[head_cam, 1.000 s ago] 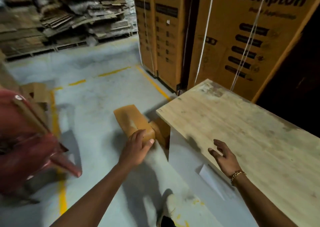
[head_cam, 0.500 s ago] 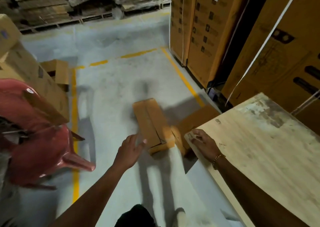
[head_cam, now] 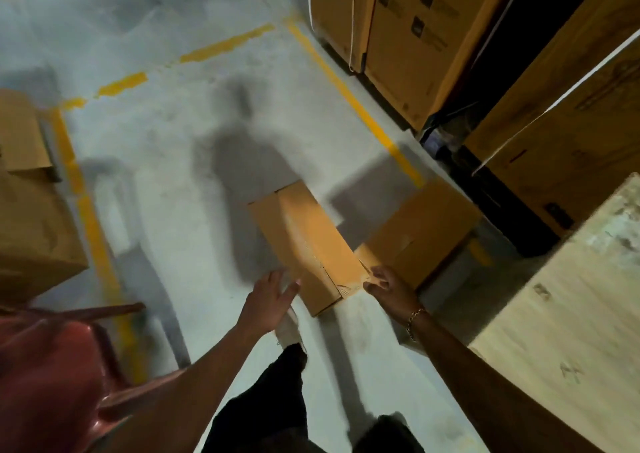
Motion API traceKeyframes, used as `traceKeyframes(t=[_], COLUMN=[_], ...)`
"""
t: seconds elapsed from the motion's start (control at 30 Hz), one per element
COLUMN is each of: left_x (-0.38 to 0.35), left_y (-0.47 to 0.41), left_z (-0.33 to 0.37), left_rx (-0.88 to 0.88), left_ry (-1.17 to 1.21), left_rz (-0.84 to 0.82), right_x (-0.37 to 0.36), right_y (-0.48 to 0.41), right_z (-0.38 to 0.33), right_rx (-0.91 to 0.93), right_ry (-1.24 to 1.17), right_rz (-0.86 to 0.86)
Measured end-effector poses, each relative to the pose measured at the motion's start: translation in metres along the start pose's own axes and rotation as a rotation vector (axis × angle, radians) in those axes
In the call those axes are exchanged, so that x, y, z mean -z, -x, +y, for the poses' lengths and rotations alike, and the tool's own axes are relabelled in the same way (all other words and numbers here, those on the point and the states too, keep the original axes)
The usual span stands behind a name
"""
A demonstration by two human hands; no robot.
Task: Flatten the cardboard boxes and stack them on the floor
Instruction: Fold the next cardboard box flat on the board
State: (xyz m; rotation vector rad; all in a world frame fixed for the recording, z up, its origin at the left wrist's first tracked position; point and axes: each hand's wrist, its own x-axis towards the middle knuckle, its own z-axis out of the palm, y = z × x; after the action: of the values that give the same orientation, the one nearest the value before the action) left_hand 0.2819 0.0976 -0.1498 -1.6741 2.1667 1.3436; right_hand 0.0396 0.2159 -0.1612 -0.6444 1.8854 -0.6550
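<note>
1. Nearest, at 6 o'clock, are dark trouser legs and a pale shoe on the floor.
2. At 8 o'clock sits a glossy red moulded plastic chair, blurred.
3. The left hand is flat with its fingers spread and holds nothing. It is just beside the box's near-left edge.
4. The right hand, with a gold chain bracelet at the wrist, has loosely bent fingers and grasps nothing. It is at the box's near corner, and blur hides whether it touches.
5. At 12 o'clock from the hands, the long, smooth tan cardboard box lies on the mottled grey concrete floor.
6. A flat cardboard sheet lies at the box's 2 o'clock side.
7. At 4 o'clock is a pale, scuffed wooden tabletop.
8. At 9 o'clock stand plain brown cartons.
9. Farthest, at 1 o'clock, rise tall printed cartons with thin white straps, and yellow painted lines cross the floor.
</note>
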Motion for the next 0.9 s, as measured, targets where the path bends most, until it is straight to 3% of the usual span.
traceKeyframes(t=[0.13,0.33,0.63,0.9], left_x=[0.016,-0.014,-0.145,-0.255], left_y=[-0.078,-0.179,-0.335,-0.41], left_z=[-0.032,-0.097,-0.201,-0.259], left_rx=[0.093,0.211,0.492,0.719], left_ry=[0.056,0.178,0.488,0.873], left_rz=[-0.071,-0.121,-0.035,0.122], right_x=[-0.026,-0.063,-0.121,-0.16], right_y=[-0.072,-0.187,-0.393,-0.504], right_z=[-0.004,0.017,0.115,0.194], right_rx=[-0.146,-0.229,-0.188,-0.218], right_ry=[-0.012,0.027,0.199,0.291], right_rz=[0.007,0.028,0.058,0.075])
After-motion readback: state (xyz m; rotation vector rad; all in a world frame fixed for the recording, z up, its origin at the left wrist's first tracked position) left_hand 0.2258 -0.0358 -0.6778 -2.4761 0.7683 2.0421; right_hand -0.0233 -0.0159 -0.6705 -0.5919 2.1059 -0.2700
